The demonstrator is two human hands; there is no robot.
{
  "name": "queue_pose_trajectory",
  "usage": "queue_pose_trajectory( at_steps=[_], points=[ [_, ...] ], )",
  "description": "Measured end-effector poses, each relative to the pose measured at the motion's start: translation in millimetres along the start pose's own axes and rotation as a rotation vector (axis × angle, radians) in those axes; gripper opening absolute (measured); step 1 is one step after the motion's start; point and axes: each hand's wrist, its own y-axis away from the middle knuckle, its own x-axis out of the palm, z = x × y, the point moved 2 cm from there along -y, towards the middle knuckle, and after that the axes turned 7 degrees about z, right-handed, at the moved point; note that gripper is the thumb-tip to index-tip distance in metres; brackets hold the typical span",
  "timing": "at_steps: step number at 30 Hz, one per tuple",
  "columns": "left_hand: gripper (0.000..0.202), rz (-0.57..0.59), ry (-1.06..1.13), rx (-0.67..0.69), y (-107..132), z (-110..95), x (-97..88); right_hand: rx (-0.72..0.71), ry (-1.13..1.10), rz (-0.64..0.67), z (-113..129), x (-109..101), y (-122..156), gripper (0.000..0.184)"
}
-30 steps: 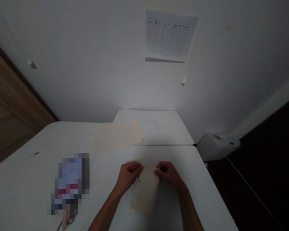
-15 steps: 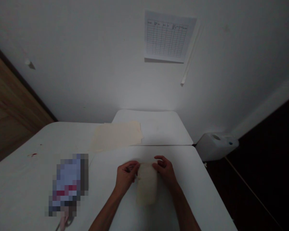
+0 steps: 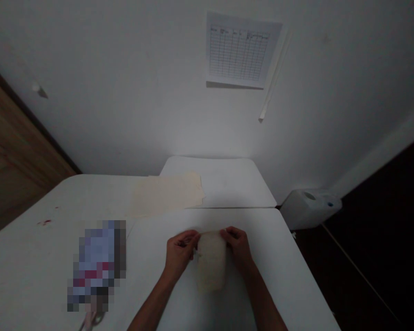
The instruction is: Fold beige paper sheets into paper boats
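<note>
A small, roughly rectangular beige cloth piece (image 3: pixel 211 264) hangs between my two hands over the white table; whether it is a single layer or a pouch I cannot tell. My left hand (image 3: pixel 180 250) is closed, thumb and fingers pinching its upper left corner. At the upper right corner my right hand (image 3: pixel 237 246) is closed in a like pinch. The cloth's top edge runs nearly level between the fingertips, and its lower end is slightly blurred.
Flat cream sheets (image 3: pixel 167 195) lie behind my left hand on the white table (image 3: pixel 283 285). A pixelated blue-and-red item (image 3: pixel 96 257) lies at left, with looped handles (image 3: pixel 98 318) below it. A white plastic jug (image 3: pixel 296 211) stands right, beyond the table edge. A printed sheet (image 3: pixel 239 50) hangs on the wall.
My right hand has closed its fingers onto the cloth's upper right corner; the index finger was raised before. My left hand keeps its pinch, almost unmoved.
</note>
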Motion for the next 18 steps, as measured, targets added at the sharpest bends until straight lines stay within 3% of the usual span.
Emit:
queue_pose_trajectory(
  at_steps=[18],
  points=[
    [0.031, 0.026, 0.005, 0.008, -1.4, 5.7, -1.2, -0.032, -0.017, -0.001, 2.4, 2.0, 0.0, 0.030]
  ],
)
